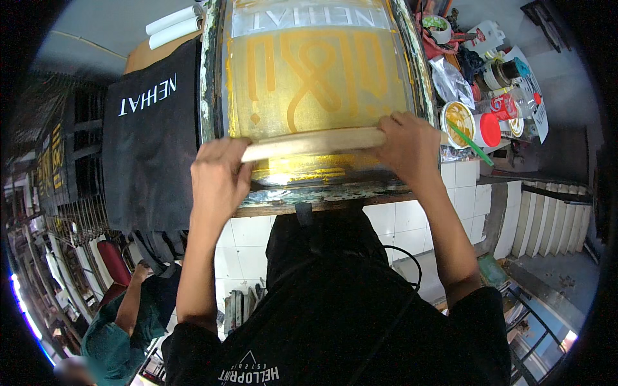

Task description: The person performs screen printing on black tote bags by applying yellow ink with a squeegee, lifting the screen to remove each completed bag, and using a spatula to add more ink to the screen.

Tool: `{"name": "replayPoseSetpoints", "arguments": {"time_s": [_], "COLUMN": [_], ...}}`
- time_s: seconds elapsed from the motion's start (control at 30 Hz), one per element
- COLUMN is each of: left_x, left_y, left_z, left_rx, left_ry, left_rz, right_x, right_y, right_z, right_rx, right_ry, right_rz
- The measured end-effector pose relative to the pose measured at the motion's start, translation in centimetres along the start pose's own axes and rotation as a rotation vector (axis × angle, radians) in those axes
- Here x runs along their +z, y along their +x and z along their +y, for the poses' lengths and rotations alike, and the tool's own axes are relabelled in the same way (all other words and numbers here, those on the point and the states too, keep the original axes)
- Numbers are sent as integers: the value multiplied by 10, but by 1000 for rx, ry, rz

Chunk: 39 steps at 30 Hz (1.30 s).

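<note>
A wooden-handled squeegee lies crosswise over the near part of a framed printing screen. My left hand grips its left end, and my right hand is wrapped round the right end. The mesh is yellow-gold and carries a large orange-yellow stencil design. Wet yellow ink smears the strip between the squeegee and the near frame edge. The frame's wood is worn, with flaking dark and pale paint. Whether the squeegee's blade presses on the mesh is hidden under the handle.
A black tote bag with white lettering lies left of the screen. White rolls sit behind it. On the right stand an ink tub with a green stick, a red-lidded jar and a bottle. Another person is at lower left.
</note>
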<state>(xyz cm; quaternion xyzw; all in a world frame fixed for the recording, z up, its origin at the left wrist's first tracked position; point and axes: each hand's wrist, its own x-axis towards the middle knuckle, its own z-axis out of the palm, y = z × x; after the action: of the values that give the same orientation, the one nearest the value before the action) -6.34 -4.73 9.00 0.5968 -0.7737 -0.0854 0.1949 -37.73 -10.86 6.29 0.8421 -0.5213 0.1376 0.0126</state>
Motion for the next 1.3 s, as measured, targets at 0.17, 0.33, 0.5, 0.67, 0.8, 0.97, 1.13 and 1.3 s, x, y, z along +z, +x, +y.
{"name": "replayPoseSetpoints", "arguments": {"time_s": [0.17, 0.33, 0.5, 0.67, 0.8, 0.97, 1.13, 1.3], "left_x": [1, 0, -1, -4, -6, -9, -17, -28], "left_y": [-29, -37, -40, -38, -44, -52, -44, -17], "left_z": [16, 24, 22, 23, 24, 25, 24, 14], "left_rx": [6, 11, 8, 16, 20, 4, 7, -108], "left_ry": [-34, -43, -31, -36, -21, -28, -29, -138], "left_rz": [31, 40, 18, 0, -15, -47, -117, -260], "right_x": [-11, -11, -9, -10, -13, -18, -22, -45], "right_y": [-31, -45, -47, -51, -57, -65, -57, -13], "right_z": [-14, -14, -17, -20, -24, -28, -26, -28], "right_rx": [22, -12, -15, 12, 0, -4, 35, 93], "right_ry": [1, 26, 16, 12, 15, 27, 37, -5], "right_rz": [-34, 30, 51, 13, 2, -20, -139, -468]}}
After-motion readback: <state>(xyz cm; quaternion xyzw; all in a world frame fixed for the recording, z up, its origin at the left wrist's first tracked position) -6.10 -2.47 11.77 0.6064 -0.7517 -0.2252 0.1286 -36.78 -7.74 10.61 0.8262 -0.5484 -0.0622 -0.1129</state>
